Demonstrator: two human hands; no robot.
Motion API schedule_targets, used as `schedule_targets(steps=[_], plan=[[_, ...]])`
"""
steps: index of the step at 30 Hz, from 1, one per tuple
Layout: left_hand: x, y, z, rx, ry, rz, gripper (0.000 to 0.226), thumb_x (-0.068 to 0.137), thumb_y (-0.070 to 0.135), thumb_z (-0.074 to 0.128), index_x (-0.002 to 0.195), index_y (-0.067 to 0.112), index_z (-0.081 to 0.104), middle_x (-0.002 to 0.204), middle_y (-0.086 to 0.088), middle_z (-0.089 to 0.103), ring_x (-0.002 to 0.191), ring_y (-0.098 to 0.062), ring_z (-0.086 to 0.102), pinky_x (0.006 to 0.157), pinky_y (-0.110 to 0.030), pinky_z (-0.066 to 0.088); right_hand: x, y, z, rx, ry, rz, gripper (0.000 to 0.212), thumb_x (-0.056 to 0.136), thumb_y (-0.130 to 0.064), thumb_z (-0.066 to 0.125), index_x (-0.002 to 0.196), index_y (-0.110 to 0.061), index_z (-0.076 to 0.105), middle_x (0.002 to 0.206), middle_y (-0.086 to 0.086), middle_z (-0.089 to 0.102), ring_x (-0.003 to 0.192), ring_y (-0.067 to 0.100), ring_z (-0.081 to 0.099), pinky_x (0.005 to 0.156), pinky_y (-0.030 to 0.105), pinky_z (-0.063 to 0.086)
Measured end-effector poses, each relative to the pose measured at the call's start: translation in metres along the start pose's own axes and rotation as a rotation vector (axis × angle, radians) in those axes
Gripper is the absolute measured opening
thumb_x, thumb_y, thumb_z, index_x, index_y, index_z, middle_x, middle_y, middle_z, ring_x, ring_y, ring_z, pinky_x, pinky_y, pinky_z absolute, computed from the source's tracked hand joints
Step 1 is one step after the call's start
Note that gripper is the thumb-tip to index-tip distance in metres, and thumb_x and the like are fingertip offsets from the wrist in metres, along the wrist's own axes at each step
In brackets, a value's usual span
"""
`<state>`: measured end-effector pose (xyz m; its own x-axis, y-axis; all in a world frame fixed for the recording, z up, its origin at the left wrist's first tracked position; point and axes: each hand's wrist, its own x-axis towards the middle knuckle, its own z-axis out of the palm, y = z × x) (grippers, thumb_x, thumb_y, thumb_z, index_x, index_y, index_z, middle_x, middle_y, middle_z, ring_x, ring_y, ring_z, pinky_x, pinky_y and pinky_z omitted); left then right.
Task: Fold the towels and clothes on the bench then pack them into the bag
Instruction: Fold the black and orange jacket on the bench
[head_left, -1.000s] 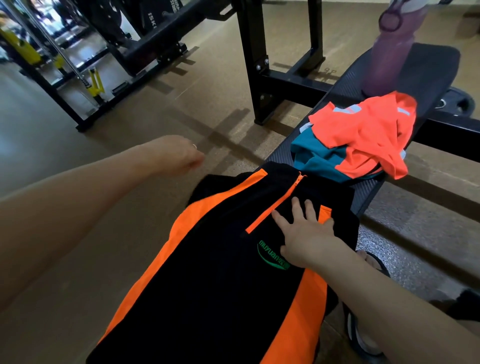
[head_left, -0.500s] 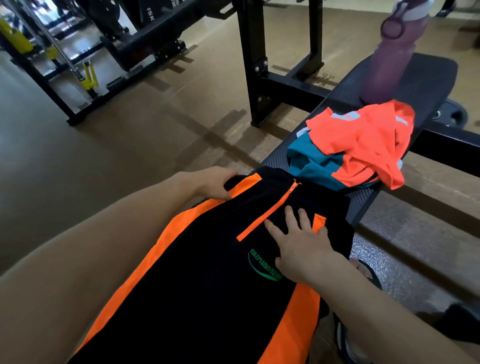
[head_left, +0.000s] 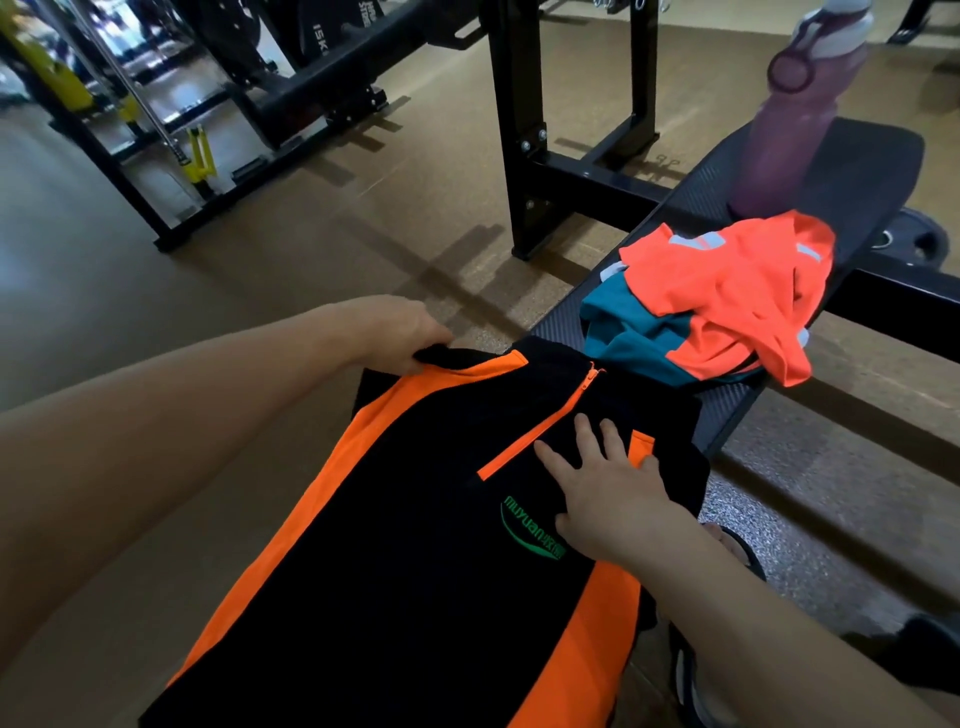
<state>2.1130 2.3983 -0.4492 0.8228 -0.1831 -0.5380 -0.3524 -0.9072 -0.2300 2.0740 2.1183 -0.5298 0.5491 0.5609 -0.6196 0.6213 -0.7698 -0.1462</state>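
Folding step: your right hand (head_left: 605, 499) lies flat, fingers spread, pinning the black-and-orange garment (head_left: 415, 545) on the bench (head_left: 857, 171). Your left hand (head_left: 400, 332) pinches its far corner (beyond your right hand's fingertips). Next, likely fold that corner over.

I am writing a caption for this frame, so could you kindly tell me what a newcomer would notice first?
The black and orange jacket fills the near end of the bench; the left hand grips its far corner and the right hand presses flat beside the zip. Beyond it lies a crumpled orange and teal garment, with a purple bottle standing behind.
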Motion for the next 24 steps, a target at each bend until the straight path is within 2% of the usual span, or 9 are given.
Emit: schedule_targets(steps=[2,4,6,9,11,14,16,19,24], plan=[[-0.007,-0.004,-0.006,0.110,-0.058,-0.062,0.029,0.093,0.036,0.059,0.119,0.024,0.061,0.107,-0.003,0.067,0.098,-0.027,0.066,0.076,-0.034,0.051,-0.002,0.001,-0.001,0.016,0.025,-0.005,0.093,0.096,-0.029,0.057,0.156,-0.041,-0.013,0.164,0.009,-0.026,0.152,0.036,-0.018,0.115,0.065,0.017],[-0.011,-0.010,-0.009,0.135,-0.106,-0.107,0.025,0.094,0.031,0.057,0.117,0.023,0.063,0.110,-0.004,0.066,0.100,-0.028,0.066,0.080,-0.037,0.054,-0.004,0.003,-0.003,0.041,0.062,-0.004,0.092,0.096,-0.029,0.056,0.157,-0.039,-0.012,0.165,0.008,-0.021,0.153,0.035,-0.013,0.115,0.063,0.020],[-0.016,-0.018,-0.008,0.082,-0.107,-0.140,0.023,0.095,0.026,0.056,0.114,0.018,0.065,0.111,-0.006,0.068,0.100,-0.027,0.065,0.084,-0.039,0.055,-0.005,0.003,-0.005,0.061,0.095,0.002,0.093,0.096,-0.029,0.058,0.157,-0.038,-0.012,0.166,0.008,-0.017,0.153,0.034,-0.009,0.115,0.062,0.024],[-0.026,-0.023,-0.007,-0.026,-0.037,-0.215,0.027,0.100,0.033,0.053,0.121,0.018,0.063,0.114,-0.004,0.067,0.106,-0.027,0.064,0.086,-0.036,0.052,-0.006,0.002,-0.010,0.067,0.106,0.019,0.095,0.095,-0.030,0.060,0.157,-0.037,-0.012,0.166,0.010,-0.013,0.153,0.034,-0.004,0.112,0.059,0.032],[-0.032,-0.022,-0.005,-0.188,0.030,-0.231,0.024,0.101,0.032,0.053,0.118,0.018,0.063,0.112,-0.002,0.066,0.108,-0.025,0.062,0.088,-0.035,0.049,-0.007,0.000,-0.015,0.094,0.150,0.025,0.092,0.095,-0.033,0.059,0.158,-0.036,-0.008,0.165,0.014,-0.006,0.150,0.036,0.010,0.106,0.055,0.039],[-0.045,-0.012,-0.004,-0.416,0.071,-0.196,0.011,0.102,0.031,0.053,0.101,0.022,0.061,0.097,0.004,0.065,0.096,-0.019,0.064,0.083,-0.034,0.048,-0.004,-0.001,-0.028,0.190,0.404,0.020,0.079,0.095,-0.034,0.055,0.158,-0.030,0.008,0.156,0.018,0.021,0.133,0.038,0.039,0.097,0.047,0.044],[-0.056,0.002,-0.005,-0.377,0.088,-0.143,0.009,0.101,0.032,0.054,0.094,0.027,0.052,0.086,0.007,0.063,0.084,-0.016,0.063,0.076,-0.031,0.047,0.003,0.000,-0.039,0.306,0.575,0.023,0.070,0.094,-0.031,0.054,0.154,-0.024,0.020,0.145,0.015,0.036,0.124,0.036,0.046,0.092,0.044,0.046],[-0.069,0.031,0.002,-0.235,0.127,-0.051,0.011,0.096,0.030,0.056,0.101,0.029,0.046,0.088,0.003,0.061,0.084,-0.019,0.060,0.075,-0.033,0.048,0.017,-0.003,-0.049,0.431,0.651,0.033,0.059,0.094,-0.031,0.056,0.146,-0.020,0.032,0.134,0.011,0.045,0.119,0.033,0.048,0.087,0.042,0.046],[-0.077,0.090,0.019,-0.194,0.087,0.012,0.026,0.093,0.023,0.048,0.119,0.027,0.043,0.116,-0.003,0.061,0.100,-0.029,0.063,0.080,-0.040,0.052,0.039,-0.006,-0.049,0.406,0.676,-0.009,0.055,0.102,-0.039,0.043,0.154,-0.025,0.030,0.144,0.007,0.049,0.125,0.034,0.041,0.102,0.044,0.040]])
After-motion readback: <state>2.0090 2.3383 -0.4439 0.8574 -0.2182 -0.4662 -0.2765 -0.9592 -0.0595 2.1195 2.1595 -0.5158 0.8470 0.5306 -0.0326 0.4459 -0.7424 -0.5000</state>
